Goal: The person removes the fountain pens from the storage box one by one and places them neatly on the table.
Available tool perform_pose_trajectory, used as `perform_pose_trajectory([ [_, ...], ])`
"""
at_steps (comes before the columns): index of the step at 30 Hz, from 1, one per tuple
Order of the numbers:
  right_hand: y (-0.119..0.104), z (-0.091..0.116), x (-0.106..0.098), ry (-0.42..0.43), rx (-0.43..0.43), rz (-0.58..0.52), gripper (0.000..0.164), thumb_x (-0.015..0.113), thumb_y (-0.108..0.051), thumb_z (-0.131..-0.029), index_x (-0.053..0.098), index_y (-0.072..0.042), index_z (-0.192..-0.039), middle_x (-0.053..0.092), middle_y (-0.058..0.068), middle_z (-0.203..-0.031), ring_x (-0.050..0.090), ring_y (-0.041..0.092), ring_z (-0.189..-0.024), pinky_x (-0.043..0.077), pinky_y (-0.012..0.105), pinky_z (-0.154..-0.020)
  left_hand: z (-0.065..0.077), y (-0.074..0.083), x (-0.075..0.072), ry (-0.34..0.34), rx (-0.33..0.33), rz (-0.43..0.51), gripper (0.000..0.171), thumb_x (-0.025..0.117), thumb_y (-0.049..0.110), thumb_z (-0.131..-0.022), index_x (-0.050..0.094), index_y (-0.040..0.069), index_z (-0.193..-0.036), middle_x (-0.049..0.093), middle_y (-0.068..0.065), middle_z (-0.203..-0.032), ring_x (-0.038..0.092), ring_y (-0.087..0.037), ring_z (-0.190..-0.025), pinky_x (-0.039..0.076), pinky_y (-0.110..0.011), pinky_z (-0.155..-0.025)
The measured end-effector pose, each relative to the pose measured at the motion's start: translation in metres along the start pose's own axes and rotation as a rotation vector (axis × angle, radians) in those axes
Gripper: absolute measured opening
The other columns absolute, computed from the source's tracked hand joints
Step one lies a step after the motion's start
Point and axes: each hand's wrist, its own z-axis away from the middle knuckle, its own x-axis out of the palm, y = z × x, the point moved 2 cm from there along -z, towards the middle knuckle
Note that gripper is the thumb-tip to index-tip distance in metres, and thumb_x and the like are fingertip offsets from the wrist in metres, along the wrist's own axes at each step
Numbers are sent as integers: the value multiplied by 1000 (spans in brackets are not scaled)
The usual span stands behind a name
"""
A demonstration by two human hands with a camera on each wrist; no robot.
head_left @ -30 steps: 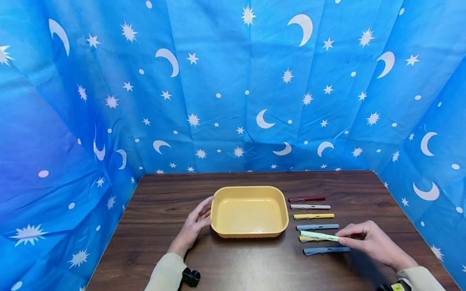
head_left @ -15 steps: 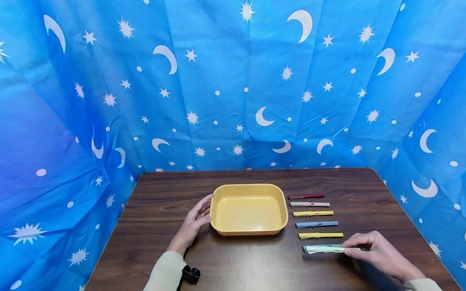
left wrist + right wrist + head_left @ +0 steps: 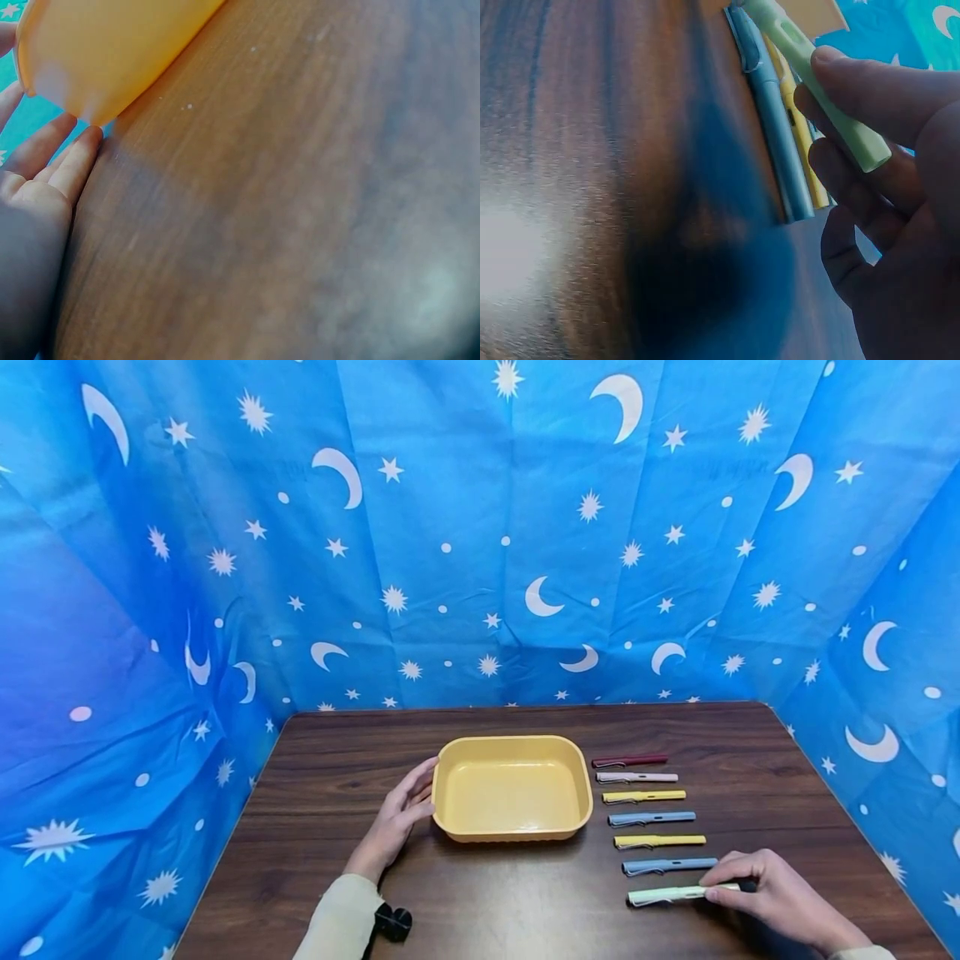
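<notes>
My right hand (image 3: 776, 897) pinches a light green capped pen (image 3: 663, 896) by its right end, between thumb and fingers. Its clip end points left, close over the table at the near end of a row of pens. In the right wrist view the green pen (image 3: 840, 112) slants from the fingertips, with a blue pen (image 3: 776, 139) and a yellow pen (image 3: 799, 124) beyond it. My left hand (image 3: 395, 821) rests against the left wall of a yellow rectangular dish (image 3: 513, 837), which holds nothing. In the left wrist view its nearly straight fingers (image 3: 79, 161) touch the dish's side.
Right of the dish, several pens lie parallel: dark red (image 3: 630, 761), pale pink (image 3: 637, 777), yellow (image 3: 643, 797), blue (image 3: 651, 818), another yellow (image 3: 660, 841) and another blue (image 3: 669, 866). A blue star-and-moon cloth (image 3: 465, 527) hangs around the dark wooden table (image 3: 330, 768).
My right hand has carried the green pen toward the near side, from over the nearer yellow pen, past the nearest blue pen, to the row's near end. The left hand stays at the dish.
</notes>
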Motion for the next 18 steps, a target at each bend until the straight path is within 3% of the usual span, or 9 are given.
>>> perform_pose_trajectory([
  [8, 5, 0, 5, 17, -39, 116, 16, 77, -9, -94, 83, -22, -102, 75, -15, -96, 67, 4, -84, 56, 25, -66, -1, 2, 0, -15, 18, 16, 71, 62, 3, -99, 33, 5, -164, 38, -27, -163, 42, -34, -148, 42, -20, -113],
  [18, 6, 1, 13, 169, -277, 300, 28, 85, -4, -84, 81, -29, -96, 72, -19, -91, 63, 2, -83, 51, 19, -67, 0, 2, 1, -6, 15, 7, 70, 62, 3, -99, 35, 6, -163, 40, -28, -161, 45, -31, -146, 43, -19, -112],
])
